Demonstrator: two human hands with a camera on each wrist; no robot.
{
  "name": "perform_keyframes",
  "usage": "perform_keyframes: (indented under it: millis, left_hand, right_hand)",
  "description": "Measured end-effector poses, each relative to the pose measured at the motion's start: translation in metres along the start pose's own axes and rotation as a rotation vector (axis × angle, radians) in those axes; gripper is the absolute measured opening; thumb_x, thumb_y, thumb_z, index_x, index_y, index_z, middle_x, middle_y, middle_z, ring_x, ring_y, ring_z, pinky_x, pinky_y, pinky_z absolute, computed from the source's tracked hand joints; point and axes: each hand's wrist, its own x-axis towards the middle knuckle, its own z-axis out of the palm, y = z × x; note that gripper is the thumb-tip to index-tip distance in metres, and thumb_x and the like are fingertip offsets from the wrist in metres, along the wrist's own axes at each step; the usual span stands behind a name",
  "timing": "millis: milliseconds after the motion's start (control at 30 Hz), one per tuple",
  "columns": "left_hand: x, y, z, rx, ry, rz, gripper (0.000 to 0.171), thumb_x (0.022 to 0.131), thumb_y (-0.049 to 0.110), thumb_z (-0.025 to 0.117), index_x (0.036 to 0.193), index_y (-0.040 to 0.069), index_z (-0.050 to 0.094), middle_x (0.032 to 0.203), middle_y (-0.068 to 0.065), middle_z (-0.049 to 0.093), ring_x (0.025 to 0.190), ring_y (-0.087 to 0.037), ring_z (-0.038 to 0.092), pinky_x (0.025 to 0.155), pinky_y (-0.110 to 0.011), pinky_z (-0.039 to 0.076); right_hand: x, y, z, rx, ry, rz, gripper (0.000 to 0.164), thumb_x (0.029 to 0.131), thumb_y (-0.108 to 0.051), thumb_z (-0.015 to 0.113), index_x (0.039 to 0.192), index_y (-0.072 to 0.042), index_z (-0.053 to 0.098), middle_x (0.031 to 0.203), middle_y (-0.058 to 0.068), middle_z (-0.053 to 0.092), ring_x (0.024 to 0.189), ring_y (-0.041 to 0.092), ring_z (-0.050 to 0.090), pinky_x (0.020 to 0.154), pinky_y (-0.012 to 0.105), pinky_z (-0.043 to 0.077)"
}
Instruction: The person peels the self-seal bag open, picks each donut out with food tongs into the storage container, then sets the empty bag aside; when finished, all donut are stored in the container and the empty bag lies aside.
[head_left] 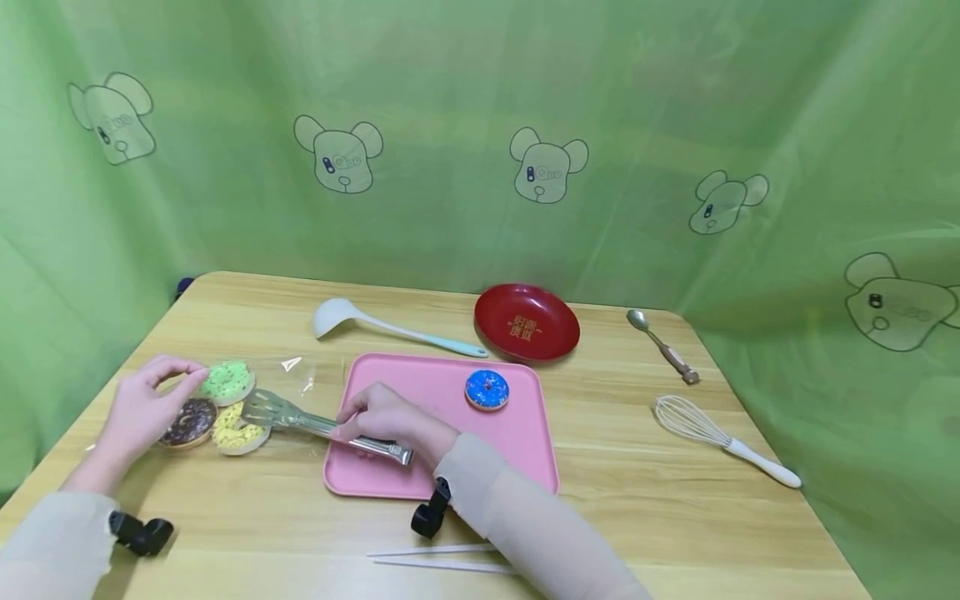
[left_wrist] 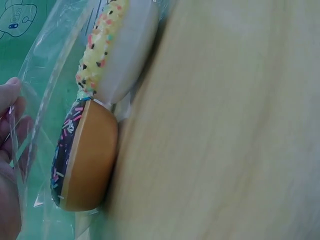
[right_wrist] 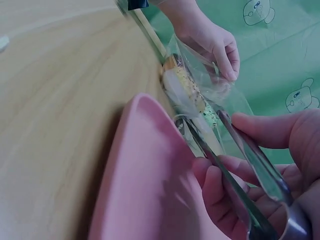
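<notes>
My left hand [head_left: 142, 408] pinches the upper film of a clear plastic bag [left_wrist: 42, 75] at the left of the table. Inside the bag lie a green-iced donut [head_left: 228, 379], a chocolate donut [left_wrist: 90, 160] with sprinkles and a yellow donut [head_left: 227, 433]. With my right hand [head_left: 393, 419] I hold metal tongs [head_left: 318, 423], thumb on one arm and fingers on the other. The arms are spread apart in the right wrist view, and their tips reach into the bag at the yellow donut. Below the right hand is a pink tray [head_left: 521, 458] bearing a blue donut [head_left: 476, 392].
Behind the tray lie a white ladle [head_left: 390, 328] with a pale blue handle and a red plate [head_left: 491, 321]. To the right are a spoon [head_left: 660, 343] and a white whisk [head_left: 750, 454]. Two chopsticks [head_left: 442, 563] lie near the front edge. Green curtains [head_left: 450, 233] surround the table.
</notes>
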Motion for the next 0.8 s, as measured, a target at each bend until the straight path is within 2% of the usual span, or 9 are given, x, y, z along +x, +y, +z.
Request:
perform_keyframes:
  millis: [300,433,567,733,800]
  left_hand:
    - [-0.002,-0.003,0.001,-0.019,0.028,0.018,0.027,0.089,0.026,0.064,0.102,0.003,0.063,0.094,0.021,0.056,0.092,0.008,0.046,0.105,-0.051,0.026]
    - [-0.003,-0.004,0.001,-0.021,0.037,0.028,0.026,0.089,0.025,0.065,0.102,0.003,0.063,0.095,0.02,0.057,0.092,0.008,0.046,0.107,-0.037,0.027]
    - [-0.004,-0.005,0.0,-0.024,0.053,0.03,0.025,0.088,0.024,0.065,0.101,0.003,0.064,0.094,0.019,0.057,0.092,0.007,0.047,0.101,-0.02,0.027]
    - [-0.006,-0.005,0.0,-0.019,0.069,0.025,0.025,0.088,0.023,0.066,0.101,0.002,0.064,0.093,0.019,0.058,0.09,0.006,0.048,0.092,-0.011,0.03]
    - [-0.006,-0.006,0.0,-0.02,0.072,0.031,0.024,0.088,0.023,0.066,0.101,0.002,0.064,0.093,0.02,0.058,0.09,0.007,0.049,0.092,-0.011,0.03]
  right_hand:
    - [-0.008,0.008,-0.007,0.077,0.036,-0.006,0.022,0.075,-0.002,0.072,0.097,0.0,0.069,0.074,0.01,0.065,0.049,0.019,0.056,0.045,0.03,0.051]
    - [-0.015,0.012,-0.016,0.082,0.044,-0.033,0.022,0.076,-0.004,0.071,0.097,0.0,0.069,0.072,0.011,0.064,0.05,0.019,0.057,0.045,0.03,0.05]
    - [-0.023,0.017,-0.023,0.094,0.057,-0.053,0.021,0.077,-0.006,0.072,0.097,0.0,0.069,0.071,0.011,0.064,0.051,0.019,0.057,0.045,0.03,0.051]
    - [-0.033,0.025,-0.031,0.099,0.098,-0.068,0.021,0.076,-0.008,0.074,0.096,-0.001,0.069,0.072,0.01,0.064,0.052,0.02,0.058,0.046,0.031,0.051]
    - [-0.038,0.028,-0.035,0.095,0.118,-0.074,0.022,0.076,-0.008,0.074,0.096,-0.001,0.069,0.072,0.011,0.064,0.052,0.02,0.058,0.046,0.031,0.051]
